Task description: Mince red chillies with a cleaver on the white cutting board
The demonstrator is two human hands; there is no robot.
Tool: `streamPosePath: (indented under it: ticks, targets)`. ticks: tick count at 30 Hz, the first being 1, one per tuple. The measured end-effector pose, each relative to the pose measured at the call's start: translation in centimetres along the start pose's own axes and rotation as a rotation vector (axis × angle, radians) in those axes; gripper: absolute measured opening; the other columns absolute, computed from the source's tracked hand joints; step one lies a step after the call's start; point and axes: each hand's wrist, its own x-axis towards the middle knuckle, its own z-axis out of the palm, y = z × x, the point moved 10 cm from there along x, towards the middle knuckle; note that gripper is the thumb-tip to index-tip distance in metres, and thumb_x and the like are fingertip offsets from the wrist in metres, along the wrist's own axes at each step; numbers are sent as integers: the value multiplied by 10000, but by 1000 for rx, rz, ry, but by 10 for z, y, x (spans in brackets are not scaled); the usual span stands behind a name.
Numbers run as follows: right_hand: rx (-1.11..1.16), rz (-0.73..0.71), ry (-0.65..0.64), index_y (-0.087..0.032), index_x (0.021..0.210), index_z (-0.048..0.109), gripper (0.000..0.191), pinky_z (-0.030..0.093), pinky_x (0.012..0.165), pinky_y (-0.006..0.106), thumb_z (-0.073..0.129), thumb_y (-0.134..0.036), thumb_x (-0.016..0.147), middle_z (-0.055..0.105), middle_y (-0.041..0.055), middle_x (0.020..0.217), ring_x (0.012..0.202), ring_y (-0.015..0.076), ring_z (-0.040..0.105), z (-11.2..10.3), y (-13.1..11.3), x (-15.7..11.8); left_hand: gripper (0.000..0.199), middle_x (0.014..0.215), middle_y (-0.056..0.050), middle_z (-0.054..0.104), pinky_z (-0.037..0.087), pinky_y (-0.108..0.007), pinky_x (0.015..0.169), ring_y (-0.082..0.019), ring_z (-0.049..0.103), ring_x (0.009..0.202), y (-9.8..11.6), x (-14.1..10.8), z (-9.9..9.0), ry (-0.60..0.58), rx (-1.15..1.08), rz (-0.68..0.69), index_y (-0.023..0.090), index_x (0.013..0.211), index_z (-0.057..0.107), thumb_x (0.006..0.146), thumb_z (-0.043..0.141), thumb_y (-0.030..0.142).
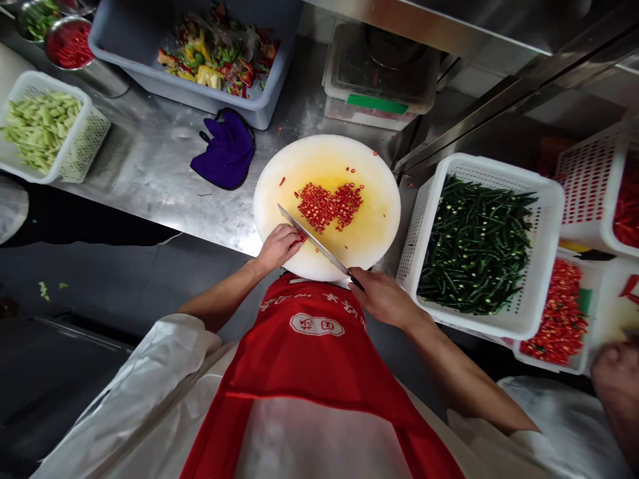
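Observation:
My right hand (379, 294) grips the black handle of a long kitchen knife (319, 245). Its blade slants up and left across a round white cutting board (272, 173). Close by the blade's far part, my left hand (280, 246) has its fingers curled over red chili (301, 235) at the board's near left edge. Most of that chili is hidden by the fingers and the blade. Beyond the blade lies a heap of sliced red chili (319, 206), with a few stray pieces scattered around it on the yellow-stained surface.
A purple cloth (227, 150) lies left of the board. Behind stand a grey bin (190, 93) of vegetable scraps and a lidded container (379, 100). White baskets hold green chilies (476, 253) at right and cut pale-green vegetables (42, 126) at left. Another person's hand (616, 386) shows far right.

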Motion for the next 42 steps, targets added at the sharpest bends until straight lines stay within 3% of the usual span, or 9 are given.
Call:
streamPosePath:
  ticks: [3,6,11,15,21,28,31,37,42]
  targets:
    - [46,-4,-33,-195,1211,557,265,423,776,299,384,-289,1033,730,106,1065,980,249,681,-6,2,-17,267,1054,-102,684,504,-454,962,-236,605,1028,-4,1,1,-29,-22,-10,207,979,696,998,498,385]
    - [37,0,-45,-188,1170,556,245,414,746,303,380,-292,1034,732,109,1034,945,253,687,-1,4,-15,274,1043,-96,690,509,-454,967,-235,608,1026,-6,1,3,-26,-20,-6,208,976,697,1000,495,391]
    - [-39,46,5,-166,1146,537,218,393,721,297,391,-285,1035,742,125,1024,911,249,697,19,-1,39,266,1023,-92,699,526,-425,968,-224,610,1021,-4,-1,3,10,-7,32,197,966,700,1005,493,360]
    - [-34,17,56,-166,1129,539,215,379,720,291,396,-300,1041,744,121,1026,924,242,694,19,-9,64,265,1051,-94,703,519,-443,996,-227,614,1070,-2,-3,1,24,-18,35,207,1002,707,1011,481,344]
    - [-30,15,70,-166,1174,524,223,380,737,299,392,-287,1041,739,122,1056,945,253,695,3,-13,35,255,1051,-87,713,501,-479,1007,-235,621,1078,-3,-9,-2,34,-12,-9,221,1022,712,996,510,374]
    - [-11,14,-64,-167,1184,538,239,394,741,298,375,-264,1038,734,111,1027,942,249,689,-3,-9,-10,238,1030,-88,705,499,-438,951,-223,610,983,-3,-4,1,36,39,-2,196,943,692,989,524,358]
    - [-13,33,-61,-165,1166,536,236,390,719,297,377,-285,1040,735,111,1014,917,247,691,4,-7,6,227,1016,-86,701,501,-434,953,-224,605,982,-3,-3,2,37,32,20,194,922,684,984,534,352]
    - [-22,12,42,-151,1145,532,235,385,752,289,380,-305,1051,731,128,1057,951,238,683,17,-16,70,208,990,-84,695,514,-442,953,-227,607,991,0,-3,-2,66,48,48,192,907,683,985,538,319]
    - [-16,4,82,-157,1170,525,232,381,749,283,393,-303,1049,731,116,1048,950,234,683,9,-10,56,161,1003,-96,684,533,-416,909,-225,599,1009,9,-9,-13,152,25,93,182,957,687,977,561,280]
